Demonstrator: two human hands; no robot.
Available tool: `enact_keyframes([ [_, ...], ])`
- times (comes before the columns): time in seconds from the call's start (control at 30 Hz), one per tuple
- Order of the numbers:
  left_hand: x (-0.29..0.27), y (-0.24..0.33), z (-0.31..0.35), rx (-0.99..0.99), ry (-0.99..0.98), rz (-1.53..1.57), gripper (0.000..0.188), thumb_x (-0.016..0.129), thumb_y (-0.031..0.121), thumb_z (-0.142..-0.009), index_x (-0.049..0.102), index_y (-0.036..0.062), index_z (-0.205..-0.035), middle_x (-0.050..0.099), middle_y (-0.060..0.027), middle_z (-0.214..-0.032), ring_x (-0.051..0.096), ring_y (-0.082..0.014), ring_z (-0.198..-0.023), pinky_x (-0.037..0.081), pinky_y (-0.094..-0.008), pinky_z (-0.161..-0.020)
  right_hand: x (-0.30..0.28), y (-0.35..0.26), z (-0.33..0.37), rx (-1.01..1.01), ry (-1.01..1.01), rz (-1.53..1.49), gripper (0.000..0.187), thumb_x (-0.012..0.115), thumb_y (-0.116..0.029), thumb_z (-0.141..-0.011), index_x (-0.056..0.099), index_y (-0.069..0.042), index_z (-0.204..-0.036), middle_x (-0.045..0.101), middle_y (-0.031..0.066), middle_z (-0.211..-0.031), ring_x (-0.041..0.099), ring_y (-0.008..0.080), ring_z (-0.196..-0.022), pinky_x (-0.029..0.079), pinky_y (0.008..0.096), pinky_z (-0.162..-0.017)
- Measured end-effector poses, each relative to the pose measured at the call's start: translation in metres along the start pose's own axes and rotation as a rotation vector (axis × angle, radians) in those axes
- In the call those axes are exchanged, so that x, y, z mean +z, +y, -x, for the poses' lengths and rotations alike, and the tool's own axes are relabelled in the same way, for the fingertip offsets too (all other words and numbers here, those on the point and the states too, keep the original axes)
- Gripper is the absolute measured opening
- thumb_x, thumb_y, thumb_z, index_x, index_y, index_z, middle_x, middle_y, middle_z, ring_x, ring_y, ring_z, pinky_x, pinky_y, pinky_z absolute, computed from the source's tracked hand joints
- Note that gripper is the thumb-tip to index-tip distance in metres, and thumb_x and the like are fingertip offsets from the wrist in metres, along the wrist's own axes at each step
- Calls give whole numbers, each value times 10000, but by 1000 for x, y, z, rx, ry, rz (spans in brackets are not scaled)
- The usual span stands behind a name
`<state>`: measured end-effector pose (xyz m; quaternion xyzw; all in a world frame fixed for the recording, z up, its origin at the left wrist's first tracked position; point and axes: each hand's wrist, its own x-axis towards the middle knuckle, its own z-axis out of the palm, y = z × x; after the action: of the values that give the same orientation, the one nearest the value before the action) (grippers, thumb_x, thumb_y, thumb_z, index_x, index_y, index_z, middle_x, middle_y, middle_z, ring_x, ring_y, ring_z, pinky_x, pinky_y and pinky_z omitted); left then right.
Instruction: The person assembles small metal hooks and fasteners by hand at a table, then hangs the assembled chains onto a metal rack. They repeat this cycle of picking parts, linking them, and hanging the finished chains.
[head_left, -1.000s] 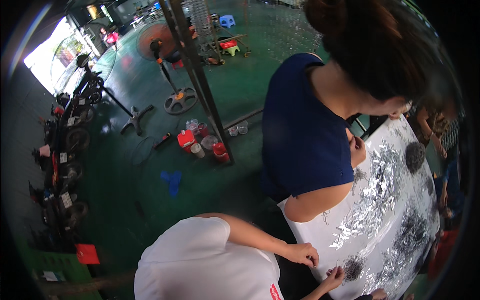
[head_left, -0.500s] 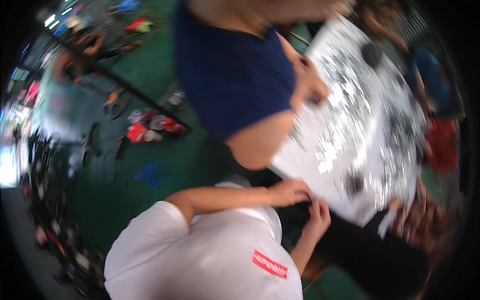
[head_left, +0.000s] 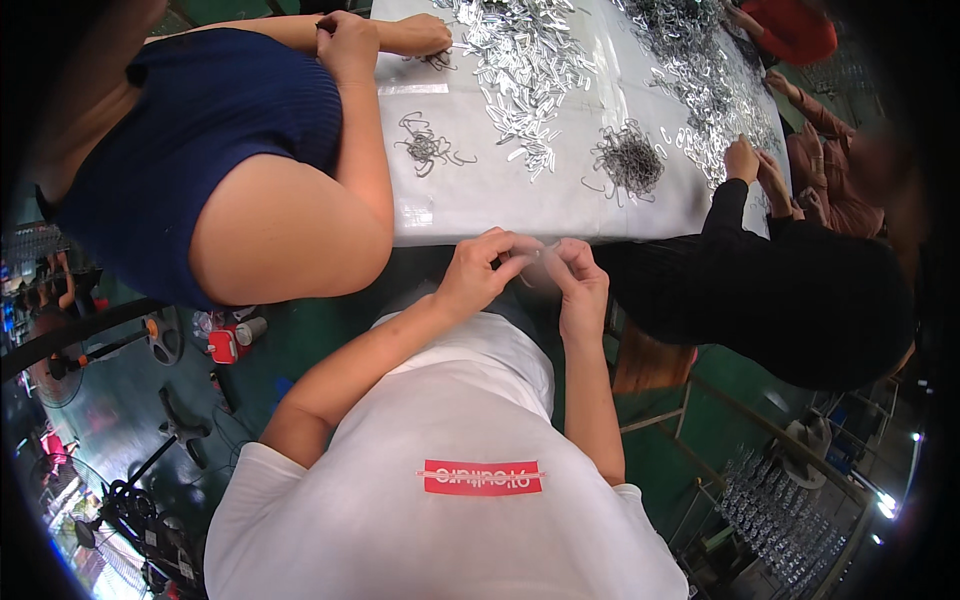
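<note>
At the near edge of the white-covered table point(head_left: 480, 205), my left hand point(head_left: 482, 268) and my right hand point(head_left: 578, 285) meet in front of my body. The fingertips of both are pinched together, almost touching. Whatever is between them is too small and blurred to name. Just beyond my hands, to the right, lies a heap of dark bent wire hooks point(head_left: 628, 162). A looser cluster of such wire hooks point(head_left: 428, 148) is to the left. Farther back spreads a big pile of flat shiny metal pieces point(head_left: 525, 75).
Close on my left sits a person in a navy top point(head_left: 235, 120), hands over the table. A person in black point(head_left: 790, 300) is on my right, with other workers along the far right side. A second shiny metal pile point(head_left: 700, 90) lies there. A wooden stool point(head_left: 650, 362) stands low right.
My view has swung, so the table now lies straight ahead and the picture is sharper. Both my hands remain pinched together in front of me.
</note>
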<state>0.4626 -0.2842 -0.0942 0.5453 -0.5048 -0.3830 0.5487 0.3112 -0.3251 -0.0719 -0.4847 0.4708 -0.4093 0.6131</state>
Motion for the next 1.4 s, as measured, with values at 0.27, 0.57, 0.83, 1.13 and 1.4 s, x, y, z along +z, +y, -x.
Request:
enact_keyframes([
  [0.27, 8, 1, -5, -49, 17, 22, 221, 663, -15, -814, 643, 20, -1031, 687, -85, -898, 659, -143, -766, 513, -250, -674, 1, 10, 0, -196, 91, 159, 63, 723, -62, -806, 680, -32, -841, 545, 39, -954, 530, 88, -794, 434, 217, -666],
  [0.57, 21, -4, -11, -43, 39, 17, 240, 659, -30, -818, 611, 6, -1051, 688, -92, -926, 675, -152, -836, 525, -254, -727, -7, 14, -8, -112, 136, 152, 74, 693, 18, -796, 643, -14, -841, 517, 35, -961, 536, 115, -850, 450, 236, -750],
  [0.83, 9, -43, -42, 96, 84, -212, 250, 660, 1, -806, 635, 31, -1052, 645, -113, -993, 619, -228, -897, 506, -315, -754, -6, 10, -12, -394, 146, 315, 130, 741, 26, -741, 668, -37, -828, 511, 55, -912, 525, 157, -806, 453, 263, -686],
  [1.13, 15, -133, -132, 189, 140, -799, 96, 647, 83, -823, 611, 39, -900, 615, -103, -909, 557, -296, -928, 472, -385, -767, -15, 10, -13, -417, 124, 350, 137, 732, 46, -741, 669, -33, -835, 512, 52, -893, 521, 150, -805, 449, 257, -686],
  [1.4, 10, -69, -104, -277, 121, -189, 143, 609, 74, -877, 633, 21, -1007, 681, -72, -902, 663, -175, -848, 510, -275, -775, -15, 21, -7, -319, 122, 192, 118, 729, 34, -743, 676, -18, -836, 528, 52, -909, 533, 144, -820, 445, 254, -716],
])
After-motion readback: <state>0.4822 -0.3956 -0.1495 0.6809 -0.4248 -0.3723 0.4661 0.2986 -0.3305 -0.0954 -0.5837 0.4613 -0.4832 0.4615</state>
